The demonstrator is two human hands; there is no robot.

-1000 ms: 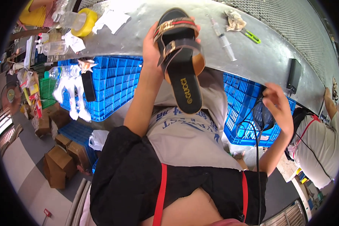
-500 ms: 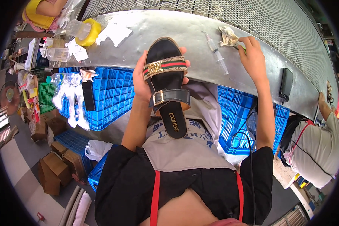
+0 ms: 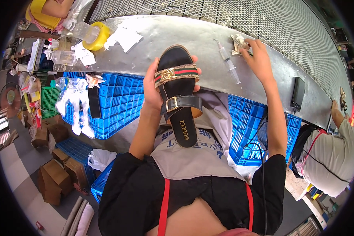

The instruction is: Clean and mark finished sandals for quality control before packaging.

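Observation:
My left hand [image 3: 155, 88] grips a black sandal [image 3: 179, 98] from beneath, sole side down, its striped front strap and buckled black strap facing up. The sandal's toe end hangs over the edge of the metal worktable [image 3: 192, 35]. My right hand [image 3: 255, 55] reaches onto the table and pinches a crumpled scrap of paper [image 3: 238, 41]. A plastic syringe [image 3: 228, 61] lies on the table just left of that hand.
A yellow tape roll [image 3: 95, 36], clear bottles [image 3: 63, 57] and white paper scraps [image 3: 124, 37] sit on the table's left part. A black box [image 3: 298, 93] lies to the right. Blue crates [image 3: 118, 102] stand below. Another person [image 3: 330, 157] works at right; cardboard boxes [image 3: 53, 177] lie on the floor.
My right hand rose from beside my lap to the table and took hold of the crumpled paper. My left hand lowered the sandal and brought it closer over my lap.

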